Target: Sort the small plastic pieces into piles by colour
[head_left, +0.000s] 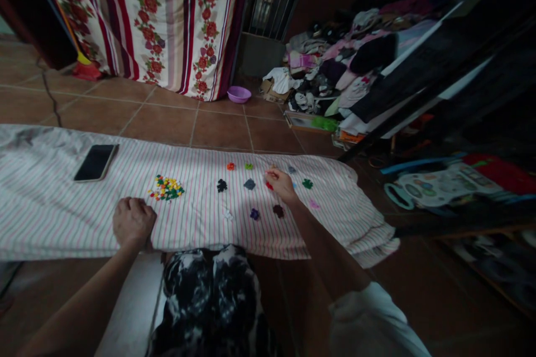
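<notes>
My right hand point(280, 183) is over the sorted heaps, its thumb and fingers pinched together; whatever is between them is too small to make out. Just below its fingertips lies a red heap point(269, 185), partly covered. Around it sit small single-colour heaps of tiny pieces, among them a grey heap point(249, 184), a black heap point(221, 185), a dark green heap point(307, 183) and a brown heap point(278, 211). My left hand point(133, 220) rests curled on the striped cloth point(201, 223), fingers folded under. Beyond it is a mixed pile of yellow, green, orange and white pieces point(168, 187).
A smartphone point(96, 163) lies at the cloth's left. On the tiled floor behind are a purple basin point(239, 94) and a large heap of clothes point(335, 67). A flowered curtain point(167, 22) hangs at the back. Dark furniture point(460, 67) stands at the right.
</notes>
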